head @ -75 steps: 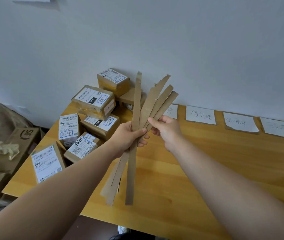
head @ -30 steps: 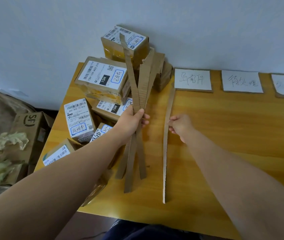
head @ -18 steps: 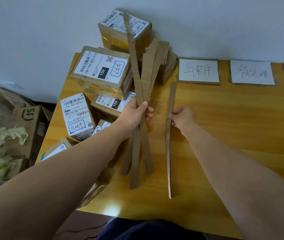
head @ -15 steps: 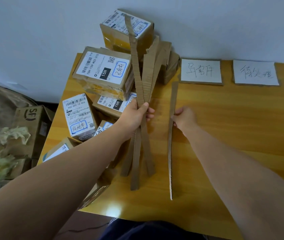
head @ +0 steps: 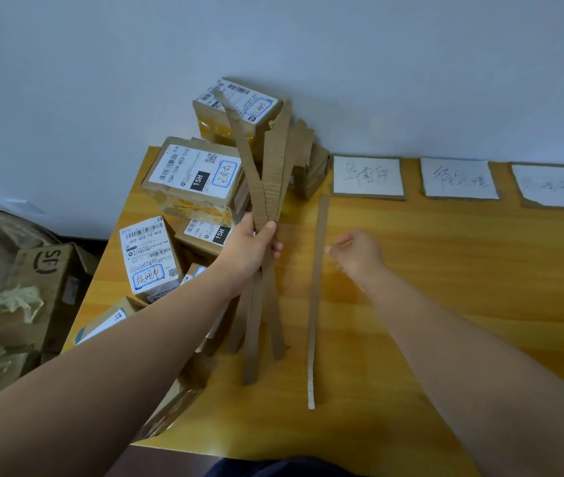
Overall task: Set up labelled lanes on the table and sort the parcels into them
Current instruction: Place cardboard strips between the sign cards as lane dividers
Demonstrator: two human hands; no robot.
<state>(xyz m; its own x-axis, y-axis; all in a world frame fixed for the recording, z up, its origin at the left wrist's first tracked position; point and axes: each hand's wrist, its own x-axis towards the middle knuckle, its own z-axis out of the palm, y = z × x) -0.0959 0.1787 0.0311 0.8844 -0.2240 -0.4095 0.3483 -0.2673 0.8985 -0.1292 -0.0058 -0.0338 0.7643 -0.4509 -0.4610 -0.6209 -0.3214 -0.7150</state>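
left hand (head: 251, 249) clamped round the cardboard strip bundle (head: 263, 187), parcels (head: 194, 180) piled at the table's (head: 446, 270) left end. right hand (head: 359, 258) curled beside the laid strip (head: 318, 270), pinching or not, can't tell. a brush from the bundle's dangling ends could skew that lane.

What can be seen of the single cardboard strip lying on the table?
The cardboard strip is long, narrow and brown, lying flat on the wooden table, running from near the front edge to the corner of the first label card. Its near end shows white. The right hand is at its middle; contact is unclear.
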